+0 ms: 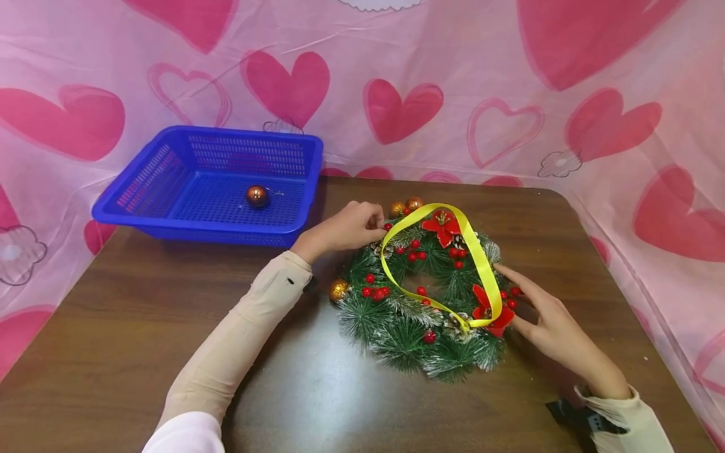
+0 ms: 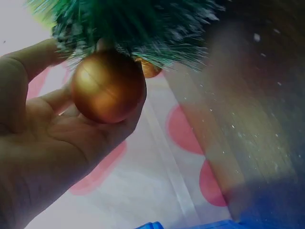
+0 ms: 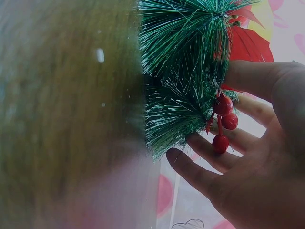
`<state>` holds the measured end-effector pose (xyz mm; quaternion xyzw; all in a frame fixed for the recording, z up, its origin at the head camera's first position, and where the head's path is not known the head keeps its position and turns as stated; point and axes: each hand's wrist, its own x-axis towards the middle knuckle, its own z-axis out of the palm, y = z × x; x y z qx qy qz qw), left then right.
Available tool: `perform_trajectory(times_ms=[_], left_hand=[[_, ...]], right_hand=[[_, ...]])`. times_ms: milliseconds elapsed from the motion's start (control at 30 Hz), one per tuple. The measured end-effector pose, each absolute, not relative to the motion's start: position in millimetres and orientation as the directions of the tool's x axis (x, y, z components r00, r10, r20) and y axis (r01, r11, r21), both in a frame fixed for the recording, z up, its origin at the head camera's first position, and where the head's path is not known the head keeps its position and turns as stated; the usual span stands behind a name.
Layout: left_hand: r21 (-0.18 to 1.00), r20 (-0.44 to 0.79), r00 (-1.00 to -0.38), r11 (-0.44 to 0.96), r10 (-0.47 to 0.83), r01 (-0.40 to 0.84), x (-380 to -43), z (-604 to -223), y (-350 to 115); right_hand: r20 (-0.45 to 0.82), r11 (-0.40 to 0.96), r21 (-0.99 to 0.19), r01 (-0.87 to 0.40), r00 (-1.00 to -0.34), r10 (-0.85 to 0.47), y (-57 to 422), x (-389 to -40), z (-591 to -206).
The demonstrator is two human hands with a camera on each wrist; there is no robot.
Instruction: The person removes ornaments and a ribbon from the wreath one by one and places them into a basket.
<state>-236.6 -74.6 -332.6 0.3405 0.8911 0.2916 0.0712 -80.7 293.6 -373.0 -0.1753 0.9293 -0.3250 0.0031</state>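
Observation:
A green wreath point(image 1: 396, 336) lies on the table, trimmed with frosted tips, red berries, pinecones, red flowers and gold balls. Across its top runs a loop of yellow ribbon point(image 1: 480, 258). At its upper left edge, my left hand point(image 1: 348, 228) has its fingers curled at the greenery. The left wrist view shows a copper-gold ball point(image 2: 108, 87) between that hand's thumb and fingers, up against the wreath's needles. My right hand point(image 1: 557, 327) touches the right edge with spread, fairly straight fingers, beside a red flower point(image 1: 491, 311). Red berries point(image 3: 223, 106) hang in front of its fingers.
A blue plastic basket point(image 1: 226, 233) stands at the back left, near the left forearm. Inside it lies a shiny copper ball point(image 1: 257, 195) with a hook. A pink cloth with hearts point(image 1: 402, 110) hangs behind the brown wooden table point(image 1: 141, 314).

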Motion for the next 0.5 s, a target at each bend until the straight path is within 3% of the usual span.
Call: perform_trajectory(times_ms=[500], left_hand=[[0.647, 0.069, -0.748, 0.541, 0.66, 0.537, -248, -332, -92]], right_hand=[[0.148, 0.744, -0.561, -0.363, -0.928, -0.341, 296, -81, -375]])
